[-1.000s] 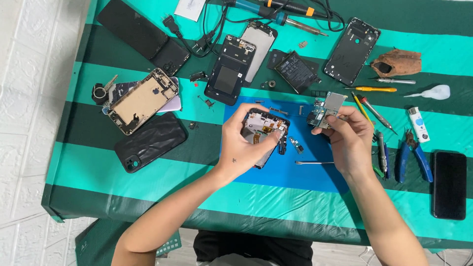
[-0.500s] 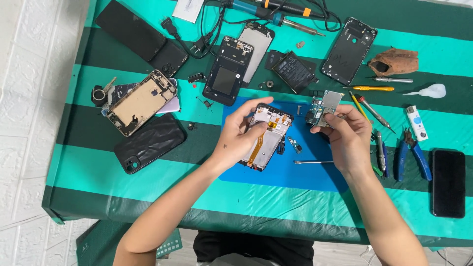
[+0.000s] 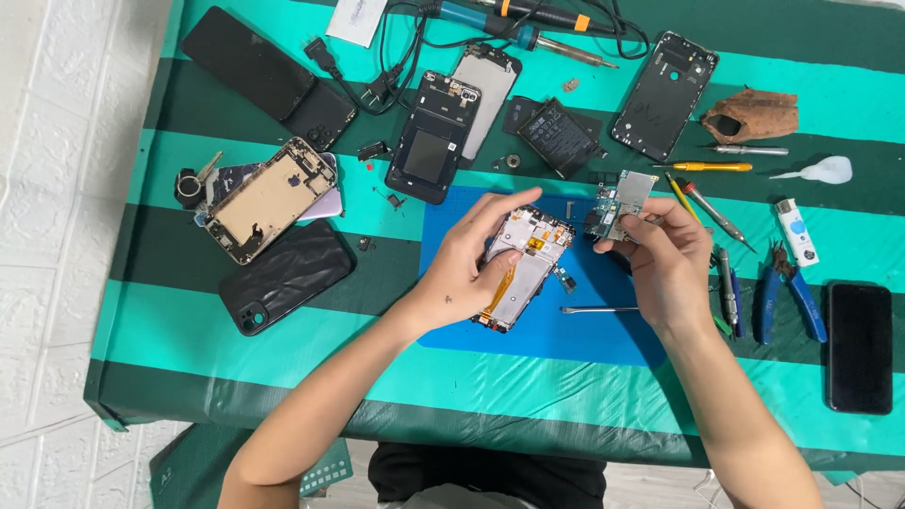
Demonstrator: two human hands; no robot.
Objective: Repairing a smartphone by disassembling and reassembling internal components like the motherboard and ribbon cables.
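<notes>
Over a blue rectangular work mat [image 3: 603, 335] on the striped tabletop [image 3: 283, 377], the left hand [image 3: 462, 269] grips an opened silver phone frame [image 3: 523, 269]; the right hand [image 3: 665, 259] pinches what looks like a small green circuit board [image 3: 622, 203]

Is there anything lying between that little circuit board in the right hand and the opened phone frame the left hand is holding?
Nothing visible. The right hand holds the circuit board just right of the phone frame, which the left hand grips. Only a narrow strip of bare blue mat shows between them; the small parts lie lower down.
</notes>
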